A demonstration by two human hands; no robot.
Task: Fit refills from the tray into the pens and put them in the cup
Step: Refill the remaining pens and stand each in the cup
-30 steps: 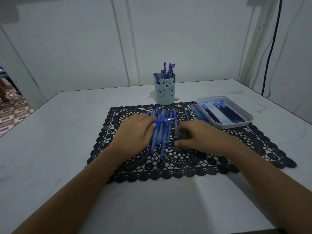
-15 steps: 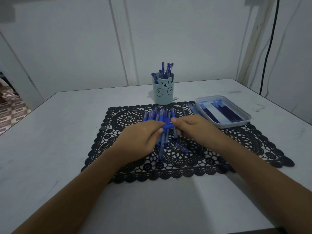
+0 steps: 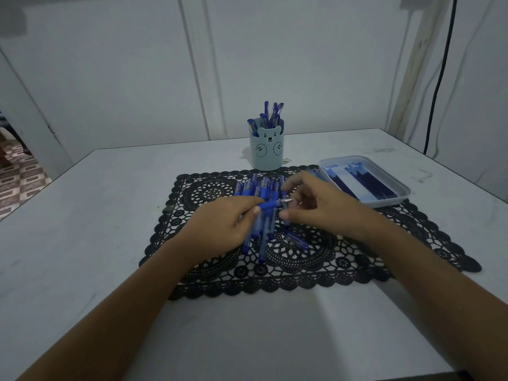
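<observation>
My left hand [image 3: 222, 224] pinches a blue pen [image 3: 273, 204] by its grip, the metal tip pointing right. Beside that tip hovers my right hand [image 3: 316, 207], fingers loosely spread and holding nothing that I can see. Under both hands lies a pile of blue pens [image 3: 261, 221] on a black lace mat [image 3: 330, 257]. One small blue piece [image 3: 297, 240], like a cap, rests apart on the mat. A light blue bear cup [image 3: 266, 149] with several pens stands behind the mat. The grey tray [image 3: 395, 199] of refills [image 3: 365, 182] sits at the right.
The white table [image 3: 96, 215] ends at a wall behind the cup. A black cable [image 3: 437, 78] hangs down the wall at the far right. At the left edge a tiled floor [image 3: 16, 182] shows beyond the table.
My right hand let go of the pen's end and drew slightly right, fingers opening. The left hand keeps the pen, now with its metal tip exposed.
</observation>
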